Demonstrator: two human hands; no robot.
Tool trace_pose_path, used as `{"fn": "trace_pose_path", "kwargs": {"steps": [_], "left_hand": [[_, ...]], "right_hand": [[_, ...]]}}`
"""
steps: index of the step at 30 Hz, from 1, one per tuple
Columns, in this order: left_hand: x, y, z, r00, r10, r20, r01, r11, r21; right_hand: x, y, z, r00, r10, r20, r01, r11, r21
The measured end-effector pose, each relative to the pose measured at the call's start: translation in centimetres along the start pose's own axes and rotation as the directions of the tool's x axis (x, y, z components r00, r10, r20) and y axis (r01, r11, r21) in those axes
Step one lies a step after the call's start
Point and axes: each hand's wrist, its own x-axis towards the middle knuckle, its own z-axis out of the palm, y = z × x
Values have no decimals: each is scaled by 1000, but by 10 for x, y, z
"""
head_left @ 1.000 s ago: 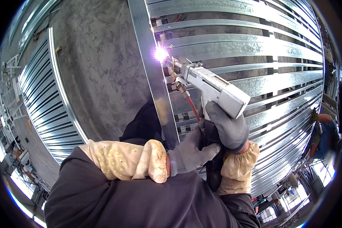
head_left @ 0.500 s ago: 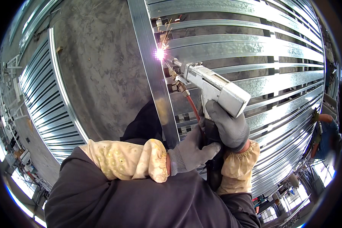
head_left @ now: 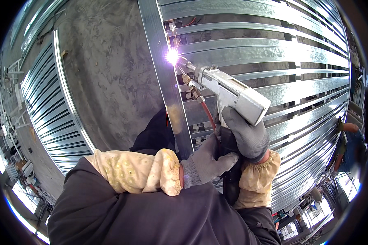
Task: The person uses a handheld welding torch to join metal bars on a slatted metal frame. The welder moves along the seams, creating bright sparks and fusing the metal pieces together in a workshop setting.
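A silver welding gun (head_left: 233, 92) with a slim nozzle points toward the upper left. My gloved right hand (head_left: 246, 136) is wrapped round its grip. Just below, the gloved fingers of my left hand (head_left: 208, 161) close around the black hose (head_left: 231, 179) beneath the grip. A thin red hose (head_left: 207, 114) runs from brass fittings near the nozzle back to my hands. At the nozzle's tip, a glaring bright spot (head_left: 172, 56) with sparks hides the joint between a long galvanized rail (head_left: 161, 69) and a crosswise metal slat (head_left: 241, 51).
The slatted metal panel (head_left: 310, 87) stretches away to the right. Another slatted panel (head_left: 55, 110) lies on the grey concrete floor (head_left: 106, 61) at left. At the far right edge, part of another person (head_left: 351, 143) shows in blue clothing.
Both hands and the gun hold almost the same place. The glare shifts very slightly upward, the sparks spread differently, and a thin orange spark streak now shows beside the rail.
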Motion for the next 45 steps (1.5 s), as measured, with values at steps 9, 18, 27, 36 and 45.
{"fn": "trace_pose_path", "kwargs": {"steps": [9, 18, 27, 36, 45], "left_hand": [[2, 6, 2, 1000, 27, 11, -27, 998, -63], [6, 0, -1, 997, 75, -5, -76, 997, -11], [10, 0, -2, 993, 110, -32, -107, 990, 93], [11, 4, 3, 991, 120, -60, -118, 992, 36], [12, 9, -3, 998, 45, -41, -43, 997, 63]], "right_hand": [[3, 0, -2, 1000, -27, 14, 27, 999, -38], [15, 15, -7, 821, -562, 103, 536, 694, -481], [14, 10, -7, 898, -436, 59, 429, 837, -341], [21, 11, -10, 862, -497, 95, 488, 766, -418], [19, 6, -6, 974, -226, 34, 229, 965, -131]]}}
